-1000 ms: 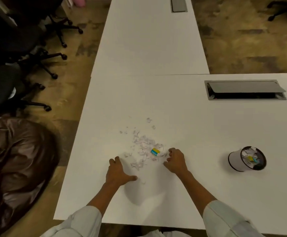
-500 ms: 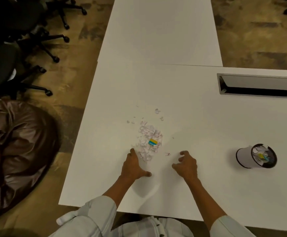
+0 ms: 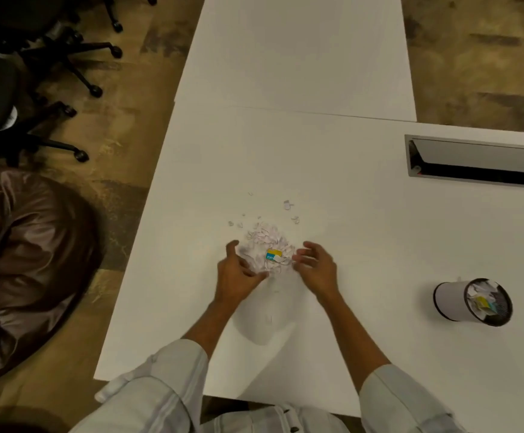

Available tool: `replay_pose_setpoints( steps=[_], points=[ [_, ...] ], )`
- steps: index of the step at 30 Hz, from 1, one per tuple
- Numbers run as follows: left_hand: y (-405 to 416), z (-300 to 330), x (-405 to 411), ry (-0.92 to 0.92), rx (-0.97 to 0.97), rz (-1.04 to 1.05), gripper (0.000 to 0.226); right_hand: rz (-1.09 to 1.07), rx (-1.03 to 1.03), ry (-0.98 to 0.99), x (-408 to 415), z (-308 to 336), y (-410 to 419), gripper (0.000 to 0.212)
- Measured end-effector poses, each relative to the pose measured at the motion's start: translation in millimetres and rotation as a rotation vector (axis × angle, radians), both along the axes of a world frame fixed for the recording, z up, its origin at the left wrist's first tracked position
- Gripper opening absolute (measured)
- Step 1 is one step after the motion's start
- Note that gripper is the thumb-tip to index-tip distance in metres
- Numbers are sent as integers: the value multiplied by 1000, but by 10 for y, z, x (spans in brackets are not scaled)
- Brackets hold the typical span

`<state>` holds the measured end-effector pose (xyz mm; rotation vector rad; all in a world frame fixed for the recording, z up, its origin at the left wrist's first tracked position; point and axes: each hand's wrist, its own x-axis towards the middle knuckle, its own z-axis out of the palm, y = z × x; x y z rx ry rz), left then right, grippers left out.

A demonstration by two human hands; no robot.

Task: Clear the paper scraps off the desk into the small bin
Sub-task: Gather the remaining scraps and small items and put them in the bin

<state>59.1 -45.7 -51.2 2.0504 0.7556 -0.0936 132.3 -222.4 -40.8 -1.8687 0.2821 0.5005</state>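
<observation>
A heap of small white paper scraps [image 3: 262, 245] lies on the white desk [image 3: 348, 220], with a yellow and blue piece [image 3: 274, 255] on top. My left hand [image 3: 237, 276] cups the heap's left side, fingers curled around the scraps. My right hand [image 3: 315, 267] cups the right side, fingers spread and touching the heap. A few loose scraps [image 3: 287, 205] lie just beyond the heap. The small white bin [image 3: 451, 301] with a black rim stands to the right, holding scraps.
A cable hatch [image 3: 476, 160] with a raised lid is set into the desk at the far right. A second white desk [image 3: 301, 51] adjoins at the back. Black office chairs [image 3: 35, 57] and a brown beanbag [image 3: 20, 260] stand on the floor to the left.
Both hands have come forward and closed in on the heap from either side, pushing the spread scraps into a tighter pile.
</observation>
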Motion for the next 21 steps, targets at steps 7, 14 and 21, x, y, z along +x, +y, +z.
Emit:
replay_pose_setpoints(
  steps=[7, 14, 21],
  points=[
    [808, 143, 535, 56, 210, -33, 92, 192, -512, 20, 698, 44, -442, 40],
    [787, 23, 819, 273, -60, -169, 77, 390, -387, 54, 468, -49, 162, 40],
    [888, 50, 1193, 136, -32, -169, 71, 434, -459, -169, 1320, 96, 395, 47]
  ],
)
